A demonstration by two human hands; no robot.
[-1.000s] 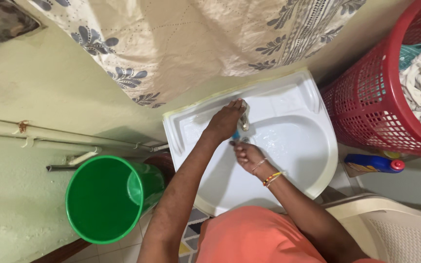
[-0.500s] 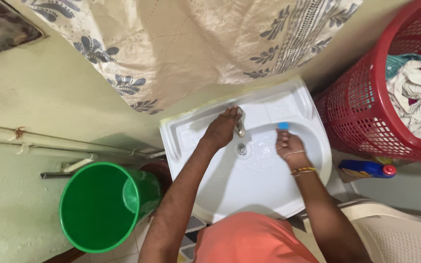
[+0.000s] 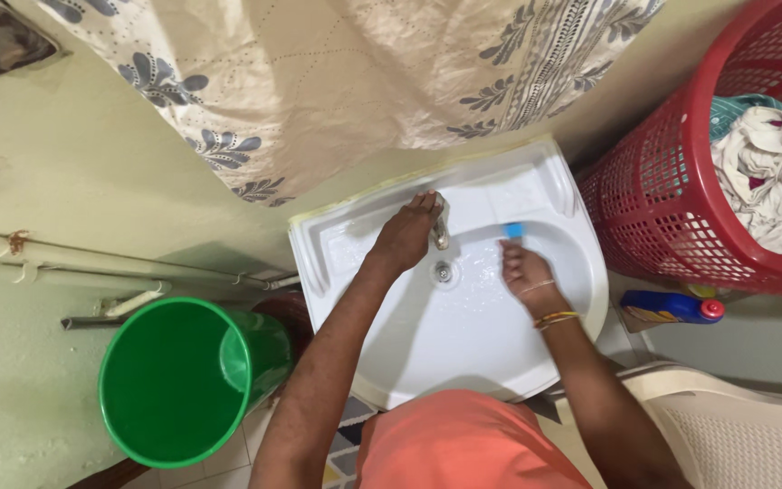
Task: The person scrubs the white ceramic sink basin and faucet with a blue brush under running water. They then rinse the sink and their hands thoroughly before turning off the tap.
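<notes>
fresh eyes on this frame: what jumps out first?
The white sink at centre, with the left hand on the tap and the right hand pressing a small blue thing to the basin's back wall. Then colour: a green bucket lower left, a red laundry basket with clothes at right.
</notes>
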